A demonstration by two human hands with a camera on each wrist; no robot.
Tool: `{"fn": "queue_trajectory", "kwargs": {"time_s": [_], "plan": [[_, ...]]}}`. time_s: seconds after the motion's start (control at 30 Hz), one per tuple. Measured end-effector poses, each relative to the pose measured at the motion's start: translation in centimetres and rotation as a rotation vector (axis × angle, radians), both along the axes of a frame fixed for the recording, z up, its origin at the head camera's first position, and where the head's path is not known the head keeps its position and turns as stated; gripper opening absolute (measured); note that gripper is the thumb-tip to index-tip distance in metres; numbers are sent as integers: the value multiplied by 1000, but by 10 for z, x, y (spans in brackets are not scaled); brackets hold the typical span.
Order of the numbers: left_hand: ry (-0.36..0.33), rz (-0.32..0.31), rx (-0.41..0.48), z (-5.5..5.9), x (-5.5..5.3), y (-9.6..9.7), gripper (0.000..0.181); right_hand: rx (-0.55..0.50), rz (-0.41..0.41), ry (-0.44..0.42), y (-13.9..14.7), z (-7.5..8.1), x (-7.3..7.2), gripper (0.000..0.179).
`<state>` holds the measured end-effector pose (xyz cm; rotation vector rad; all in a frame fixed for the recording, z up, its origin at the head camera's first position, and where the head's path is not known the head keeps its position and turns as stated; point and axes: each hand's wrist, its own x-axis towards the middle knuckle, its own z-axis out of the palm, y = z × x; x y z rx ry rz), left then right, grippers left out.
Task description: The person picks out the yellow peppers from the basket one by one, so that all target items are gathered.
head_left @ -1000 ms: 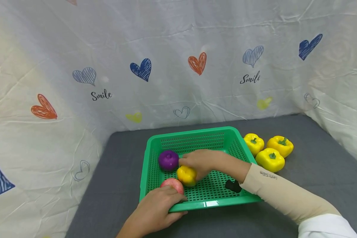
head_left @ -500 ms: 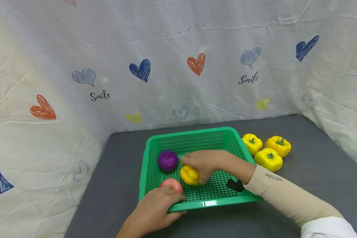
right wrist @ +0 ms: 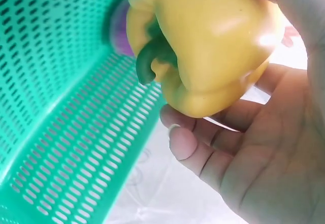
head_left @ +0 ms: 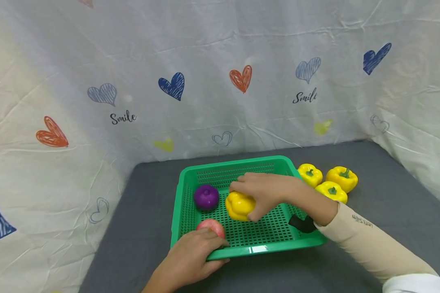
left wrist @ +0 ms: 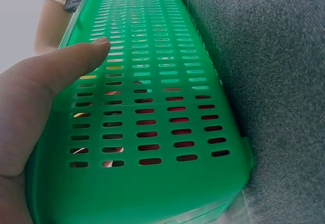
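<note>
My right hand grips a yellow bell pepper above the floor of the green basket. In the right wrist view the pepper's green stem points away from the palm. My left hand holds the basket's near rim at the left, fingers inside and thumb outside. The thumb lies against the slotted wall in the left wrist view. Inside the basket, a pink round fruit sits by the left fingers, partly covered by them. Behind it sits a purple round vegetable.
Several objects share the grey cloth-covered table: to the basket's right stand three yellow bell peppers, one partly behind my right forearm. A white curtain printed with hearts hangs behind and at the sides.
My right hand has lifted the yellow bell pepper from the basket floor and moved slightly right with it. My left hand stays on the rim.
</note>
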<state>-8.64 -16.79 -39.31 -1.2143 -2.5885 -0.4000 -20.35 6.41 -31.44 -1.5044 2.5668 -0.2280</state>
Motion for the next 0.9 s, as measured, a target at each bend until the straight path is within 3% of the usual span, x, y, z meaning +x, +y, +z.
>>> {"fn": "queue_trajectory", "kwargs": {"time_s": [0.3, 0.57, 0.9], "plan": [[10, 10, 4, 1, 0, 1, 10, -50, 1, 29, 20, 9, 9, 61], [32, 3, 6, 1, 1, 2, 10, -132, -135, 31, 46, 16, 27, 68], [34, 13, 11, -1, 1, -1, 10, -295, -164, 125, 83, 20, 46, 67]]}}
